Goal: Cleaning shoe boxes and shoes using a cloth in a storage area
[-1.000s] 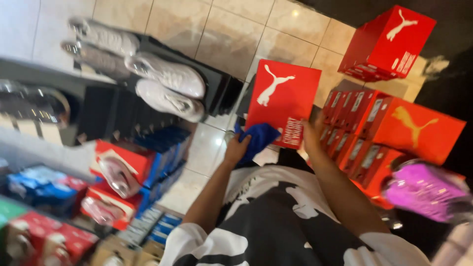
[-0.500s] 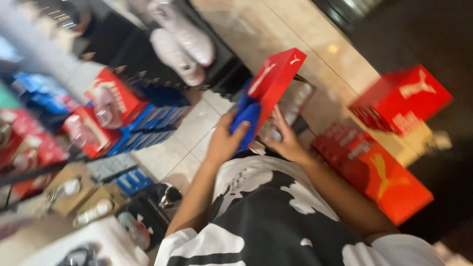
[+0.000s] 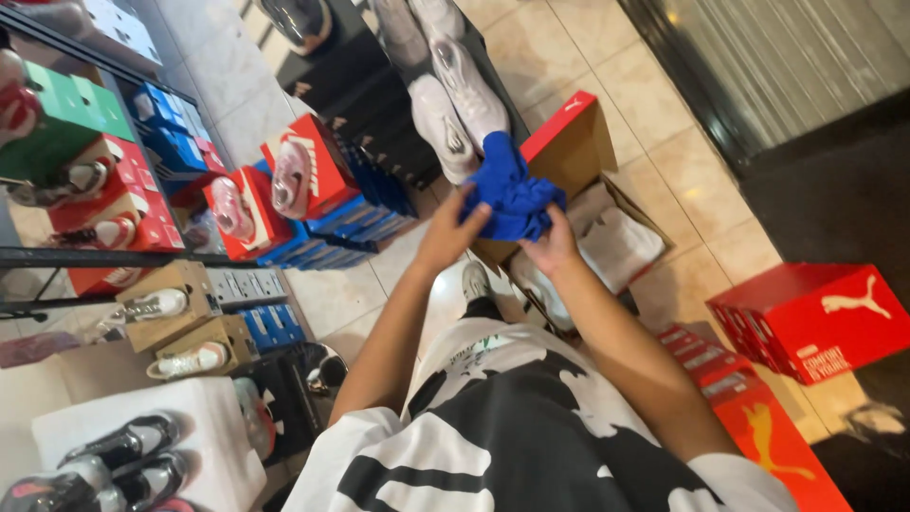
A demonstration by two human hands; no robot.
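Both hands, left hand (image 3: 453, 230) and right hand (image 3: 555, 248), are clutching blue cloth (image 3: 510, 190) at 12 o'clock over open shoebox (image 3: 569, 152); soft, light, probably bunching, so gripping the edges

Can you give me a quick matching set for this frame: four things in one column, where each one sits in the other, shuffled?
Things:
1. blue cloth
2. open shoe box
3. closed red box
4. white sneakers

Places:
A. on the tiled floor at far right
B. on the dark display stand at the top
C. bunched between the left hand and right hand
D. just behind the hands, red lid raised, white paper inside

Pairs: 1-C, 2-D, 3-A, 4-B
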